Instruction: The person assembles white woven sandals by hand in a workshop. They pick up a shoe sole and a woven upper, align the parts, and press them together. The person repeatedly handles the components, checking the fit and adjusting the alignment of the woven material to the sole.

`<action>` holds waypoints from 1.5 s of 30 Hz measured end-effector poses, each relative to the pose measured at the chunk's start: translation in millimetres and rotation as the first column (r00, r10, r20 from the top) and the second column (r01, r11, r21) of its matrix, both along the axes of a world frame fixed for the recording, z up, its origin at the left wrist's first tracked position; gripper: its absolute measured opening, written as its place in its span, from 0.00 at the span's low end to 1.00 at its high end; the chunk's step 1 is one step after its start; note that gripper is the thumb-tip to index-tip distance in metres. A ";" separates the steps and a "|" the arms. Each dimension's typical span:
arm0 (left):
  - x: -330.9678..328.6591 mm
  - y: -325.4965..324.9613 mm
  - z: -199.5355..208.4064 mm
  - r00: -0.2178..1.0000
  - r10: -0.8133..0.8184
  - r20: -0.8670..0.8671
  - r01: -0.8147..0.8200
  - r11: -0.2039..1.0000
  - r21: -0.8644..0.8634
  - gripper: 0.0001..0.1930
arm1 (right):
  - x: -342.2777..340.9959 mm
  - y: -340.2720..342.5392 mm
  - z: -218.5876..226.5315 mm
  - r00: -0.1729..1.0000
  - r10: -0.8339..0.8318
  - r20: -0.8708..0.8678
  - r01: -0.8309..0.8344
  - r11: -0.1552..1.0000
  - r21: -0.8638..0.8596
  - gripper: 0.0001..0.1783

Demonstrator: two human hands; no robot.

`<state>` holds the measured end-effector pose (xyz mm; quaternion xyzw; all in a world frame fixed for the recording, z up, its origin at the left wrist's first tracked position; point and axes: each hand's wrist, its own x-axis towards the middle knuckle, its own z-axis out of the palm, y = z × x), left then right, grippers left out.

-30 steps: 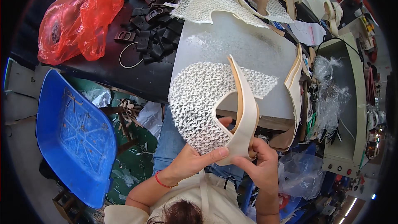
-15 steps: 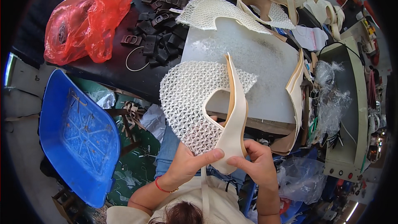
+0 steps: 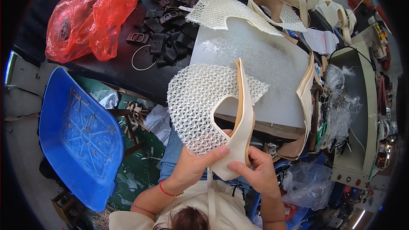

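Between my hands is a curved bag panel of white woven material (image 3: 196,102), joined to a smooth cream leather strip (image 3: 245,132) with a tan inner side. My left hand (image 3: 197,164) pinches it at the lower left, thumb on top where weave and strip meet, other fingers mostly hidden beneath. Lower right, my right hand (image 3: 257,170) grips the cream strip's edge between thumb and fingers. The strip's upper part stands up in a narrow point above the weave. Behind the panel lies a pale grey work board (image 3: 251,51); the panel is held over its near edge.
A blue plastic tub (image 3: 85,132) stands at left. Red plastic bag (image 3: 91,21), dark buckled straps (image 3: 170,30) and another woven panel (image 3: 230,12) lie on the black table. Cream leather pieces (image 3: 306,98) lean at the board's right, near a greenish metal box (image 3: 355,115).
The held panel has shifted slightly right and down in the picture. Both hands keep their hold, and the right thumb has slid slightly left along the strip.
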<state>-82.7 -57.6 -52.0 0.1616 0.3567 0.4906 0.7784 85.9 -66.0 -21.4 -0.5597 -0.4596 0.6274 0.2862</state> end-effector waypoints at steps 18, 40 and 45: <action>-8.4 -15.8 -8.2 0.999 -0.039 0.004 0.038 0.998 0.058 0.14 | -13.1 27.9 7.8 0.974 -0.122 -0.193 0.154 0.975 0.163 0.09; 0.4 -10.5 -24.9 0.318 0.687 -0.653 -0.130 0.714 0.688 0.47 | -27.9 30.7 21.3 0.925 -0.137 0.354 -0.162 0.701 0.695 0.09; 3.8 1.1 1.1 0.457 0.599 -0.657 0.128 0.687 0.715 0.32 | -44.4 42.3 33.2 0.931 -0.042 0.361 -0.198 0.775 0.601 0.08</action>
